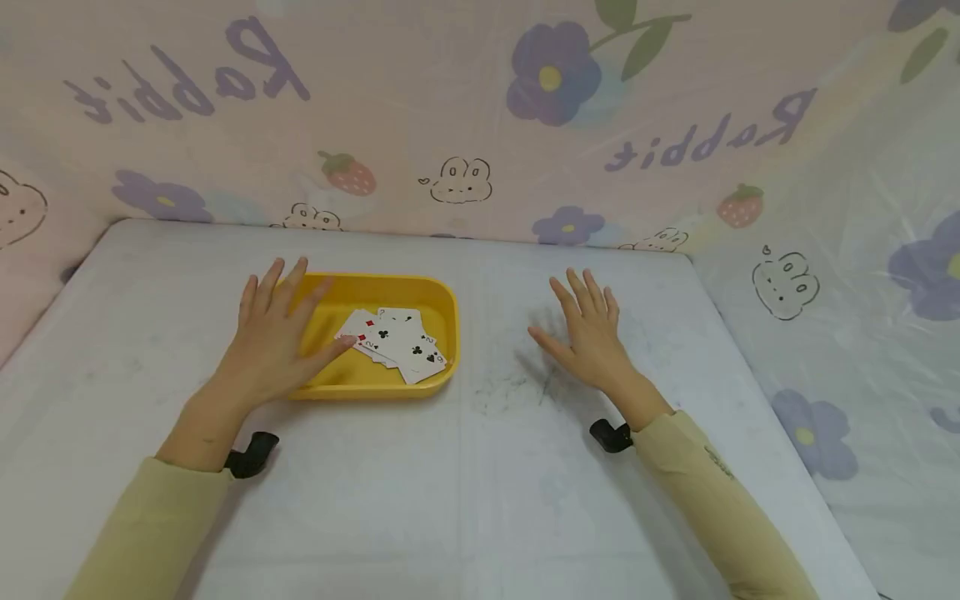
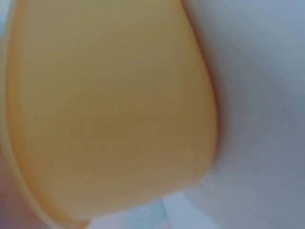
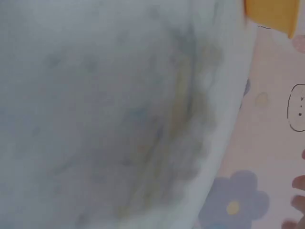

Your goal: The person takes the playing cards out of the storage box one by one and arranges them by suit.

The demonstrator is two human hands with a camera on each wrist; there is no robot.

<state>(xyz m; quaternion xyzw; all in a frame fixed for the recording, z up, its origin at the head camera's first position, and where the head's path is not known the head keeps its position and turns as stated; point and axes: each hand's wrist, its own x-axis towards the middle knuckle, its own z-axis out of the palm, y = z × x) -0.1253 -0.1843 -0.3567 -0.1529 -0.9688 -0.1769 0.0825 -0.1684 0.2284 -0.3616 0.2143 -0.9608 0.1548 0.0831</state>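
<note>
Several playing cards point(image 1: 401, 340) lie overlapping in a yellow tray point(image 1: 444, 300) left of the middle of the table. Over the tray's left end is my left hand point(image 1: 266, 350), its fingers spread and straight, the thumb reaching toward the cards. The left wrist view is filled by the outer wall of the tray point(image 2: 114, 105). My right hand point(image 1: 592, 346) is spread over the white table to the right of the tray, holding nothing. Its fingertips point(image 3: 299, 182) show at the right edge of the right wrist view, where a corner of the tray point(image 3: 274, 14) also appears.
The white table point(image 1: 480, 500) has dark smudges between the tray and the right hand. A printed curtain point(image 1: 390, 108) with rabbits, flowers and strawberries stands along the back and right sides. Black wrist-worn pieces point(image 1: 253, 454) show beside both wrists.
</note>
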